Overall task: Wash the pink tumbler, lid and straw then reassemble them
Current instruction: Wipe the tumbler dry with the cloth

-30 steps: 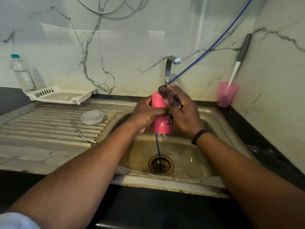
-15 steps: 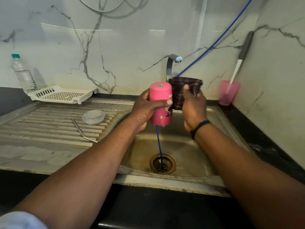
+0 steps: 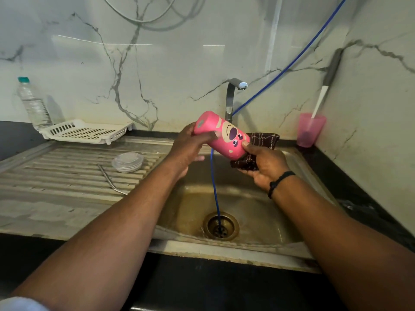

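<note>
The left hand (image 3: 190, 144) grips the tilted pink tumbler (image 3: 221, 135) over the sink (image 3: 298, 162); the right hand (image 3: 262, 164) pinches its mouth end with a dark cloth (image 3: 265, 140). Wet, it may slip toward six o'clock.

- A water bottle (image 3: 33, 104) stands at the back left, just beside a white rack (image 3: 87, 131).
- A pink cup (image 3: 310, 129) holding a brush (image 3: 325, 86) sits in the right corner.
- A blue hose (image 3: 215, 189) runs down into the drain (image 3: 221, 225).
- The tap (image 3: 232, 97) rises behind the sink (image 3: 258, 212).
</note>
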